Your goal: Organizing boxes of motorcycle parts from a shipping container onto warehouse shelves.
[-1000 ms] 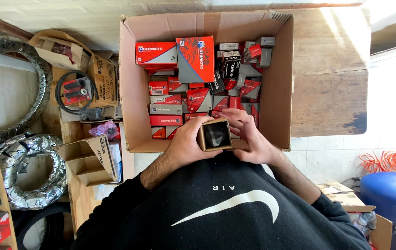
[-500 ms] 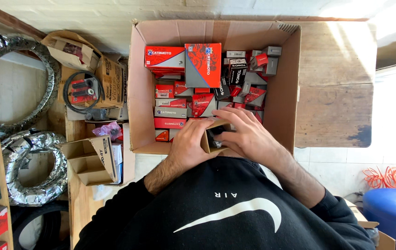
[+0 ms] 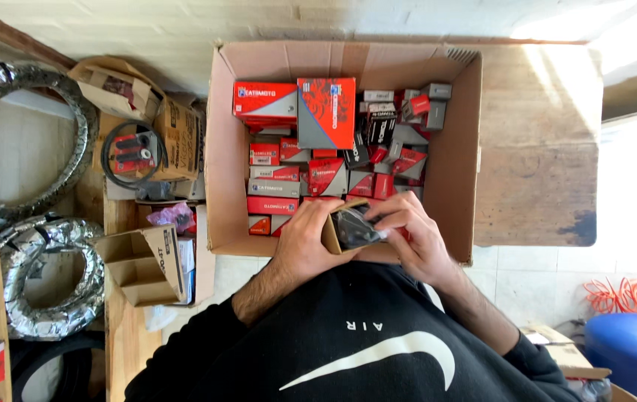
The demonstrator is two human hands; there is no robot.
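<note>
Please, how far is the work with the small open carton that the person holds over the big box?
Done: the small brown carton is open at one end. In hand: the left hand grips the carton, while the right hand holds a dark part in plastic wrap at its mouth, partly inside. Left: the part is neither fully in nor fully out, and the big cardboard box holds many closed red and grey packets.
</note>
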